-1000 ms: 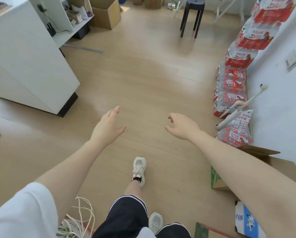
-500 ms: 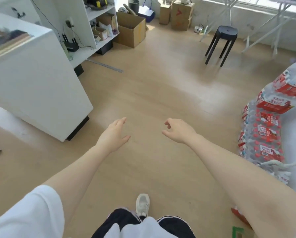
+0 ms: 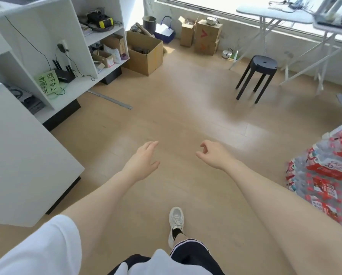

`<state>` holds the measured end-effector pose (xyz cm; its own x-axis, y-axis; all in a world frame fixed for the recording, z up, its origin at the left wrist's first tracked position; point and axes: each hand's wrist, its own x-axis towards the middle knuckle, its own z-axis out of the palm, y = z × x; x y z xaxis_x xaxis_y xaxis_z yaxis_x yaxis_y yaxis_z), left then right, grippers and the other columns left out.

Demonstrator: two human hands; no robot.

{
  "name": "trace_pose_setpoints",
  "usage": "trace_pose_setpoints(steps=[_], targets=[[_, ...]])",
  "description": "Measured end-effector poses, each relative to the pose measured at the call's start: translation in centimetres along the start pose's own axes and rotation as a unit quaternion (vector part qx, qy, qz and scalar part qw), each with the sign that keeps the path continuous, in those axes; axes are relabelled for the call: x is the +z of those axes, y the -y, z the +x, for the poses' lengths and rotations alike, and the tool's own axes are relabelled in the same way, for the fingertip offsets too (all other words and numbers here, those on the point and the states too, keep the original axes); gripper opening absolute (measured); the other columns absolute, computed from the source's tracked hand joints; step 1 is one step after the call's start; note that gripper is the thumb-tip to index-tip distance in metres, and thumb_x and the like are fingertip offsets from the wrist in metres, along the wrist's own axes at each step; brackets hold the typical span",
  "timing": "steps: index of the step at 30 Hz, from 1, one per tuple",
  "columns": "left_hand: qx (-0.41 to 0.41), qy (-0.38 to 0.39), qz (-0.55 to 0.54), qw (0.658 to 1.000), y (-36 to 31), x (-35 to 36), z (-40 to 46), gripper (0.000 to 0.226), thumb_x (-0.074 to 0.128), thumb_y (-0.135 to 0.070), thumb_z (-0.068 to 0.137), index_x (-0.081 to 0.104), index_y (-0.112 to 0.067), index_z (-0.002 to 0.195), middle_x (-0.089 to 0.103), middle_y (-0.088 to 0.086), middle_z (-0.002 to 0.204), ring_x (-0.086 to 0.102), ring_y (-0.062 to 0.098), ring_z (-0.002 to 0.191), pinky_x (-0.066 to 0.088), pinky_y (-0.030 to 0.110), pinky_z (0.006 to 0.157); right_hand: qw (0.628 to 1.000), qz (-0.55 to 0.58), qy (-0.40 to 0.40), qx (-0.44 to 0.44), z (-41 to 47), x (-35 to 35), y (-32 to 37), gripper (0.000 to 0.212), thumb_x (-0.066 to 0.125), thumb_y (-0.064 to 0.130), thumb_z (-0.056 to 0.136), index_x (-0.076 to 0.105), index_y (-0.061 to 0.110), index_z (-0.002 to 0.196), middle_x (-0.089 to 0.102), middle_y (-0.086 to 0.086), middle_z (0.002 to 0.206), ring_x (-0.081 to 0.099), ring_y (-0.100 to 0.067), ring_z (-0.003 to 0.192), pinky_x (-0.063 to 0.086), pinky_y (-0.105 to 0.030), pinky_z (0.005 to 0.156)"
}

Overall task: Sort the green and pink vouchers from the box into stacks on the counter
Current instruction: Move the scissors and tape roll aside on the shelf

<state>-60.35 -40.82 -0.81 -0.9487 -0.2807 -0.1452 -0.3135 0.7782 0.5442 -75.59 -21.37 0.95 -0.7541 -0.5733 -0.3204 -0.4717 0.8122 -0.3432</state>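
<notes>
Both hands empty, out front over floor, prob. for balance while walking. Left hand (image 3: 141,161) fingers straight, relaxed; right hand (image 3: 213,154) fingers loosely curled. No vouchers or box near fingertips; black stool (image 3: 258,76) well beyond them.

Occlusions and cut-offs, head view

We find the white counter block (image 3: 17,155) cut by the left edge, its top unseen; the red-labelled shrink-wrapped bottled water packs (image 3: 324,175) blurred and cropped at right; the pale ironing board (image 3: 275,12) truncated above; green paper sign (image 3: 48,84) lettering partly illegible.
</notes>
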Motion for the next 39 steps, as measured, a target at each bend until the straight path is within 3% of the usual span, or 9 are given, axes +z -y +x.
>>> trace_pose_setpoints(steps=[7,17,25,32,39], targets=[[-0.091,-0.065,-0.044,0.993,3.6,-6.9,13.7,0.064,0.055,-0.02,0.091,0.023,-0.011,0.145,0.027,0.003,0.149,0.025,0.019,0.138,0.024,0.029,0.109,0.997,-0.039,0.024,-0.068,17.8,-8.1,4.0,0.046,0.05,0.039,0.09,0.048,0.011,0.126,0.059,-0.008,0.122,0.052,-0.027,0.114,0.045,-0.037,0.093],[-0.215,-0.155,-0.066,0.962,16.9,-16.4,28.8,0.067,0.058,-0.018,0.089,0.023,-0.011,0.146,0.029,0.006,0.15,0.031,0.02,0.136,0.027,0.033,0.111,0.978,-0.058,0.078,-0.184,39.9,-9.1,16.4,0.046,0.049,0.042,0.09,0.046,0.016,0.127,0.059,-0.002,0.119,0.054,-0.022,0.109,0.048,-0.035,0.086],[-0.198,-0.135,-0.037,0.97,26.5,-27.1,44.4,0.067,0.059,-0.02,0.088,0.024,-0.013,0.145,0.032,0.005,0.147,0.034,0.019,0.133,0.032,0.034,0.108,0.979,-0.05,0.061,-0.186,59.0,-14.1,25.9,0.045,0.046,0.04,0.09,0.046,0.016,0.129,0.057,-0.002,0.121,0.054,-0.021,0.108,0.047,-0.033,0.082],[-0.136,-0.116,-0.054,0.982,29.3,-33.3,58.4,0.065,0.058,-0.018,0.089,0.025,-0.014,0.145,0.032,0.002,0.147,0.031,0.017,0.135,0.029,0.027,0.106,0.991,0.006,0.04,-0.129,73.2,-18.2,27.8,0.042,0.049,0.041,0.09,0.049,0.016,0.124,0.057,0.002,0.104,0.055,-0.019,0.1,0.048,-0.036,0.086],[-0.109,-0.139,-0.063,0.982,34.2,-38.7,73.7,0.066,0.059,-0.02,0.089,0.025,-0.016,0.145,0.035,0.0,0.145,0.034,0.017,0.134,0.033,0.034,0.108,0.989,-0.01,0.039,-0.144,90.7,-21.5,31.7,0.04,0.048,0.039,0.091,0.049,0.015,0.123,0.059,-0.002,0.114,0.055,-0.02,0.103,0.047,-0.035,0.085]])
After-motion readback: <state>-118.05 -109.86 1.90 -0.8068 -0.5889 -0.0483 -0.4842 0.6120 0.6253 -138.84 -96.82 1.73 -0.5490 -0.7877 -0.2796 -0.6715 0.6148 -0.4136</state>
